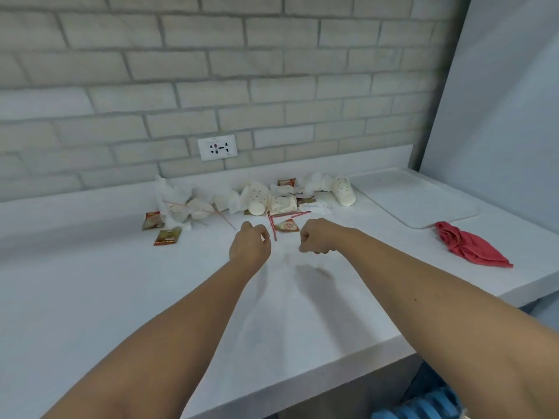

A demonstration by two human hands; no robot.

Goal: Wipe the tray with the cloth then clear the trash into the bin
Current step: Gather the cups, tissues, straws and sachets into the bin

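White counter (121, 297) stretches out under both my bare arms, up to a pale brick wall (211, 71) with a socket (217, 147) in it. My left hand (249, 244) hovers above the counter with its fingers curled in and the thumb close to the fingertips; I see nothing in it. My right hand (317, 237) is just beside it, rolled into a fist, also holding nothing. Both cast shadows on the counter below.

Trash lies in a loose row along the back, just beyond my knuckles: dotted paper cups (343, 190) on their sides, crumpled tissues (172, 192), thin red sticks (272, 226) and small sachets. One sachet (287, 226) sits between my two hands and the cups; two more (167, 236) lie apart to the left.

At the right end of the counter, the pale tray (417, 195) lies flat, nearly the same colour as the surface. Close to its near corner, the red cloth (470, 246) lies bunched up, well away from either hand.

Down past the counter's front edge, at lower right, something blue and ribbed (423, 406) shows; I cannot tell what it is.
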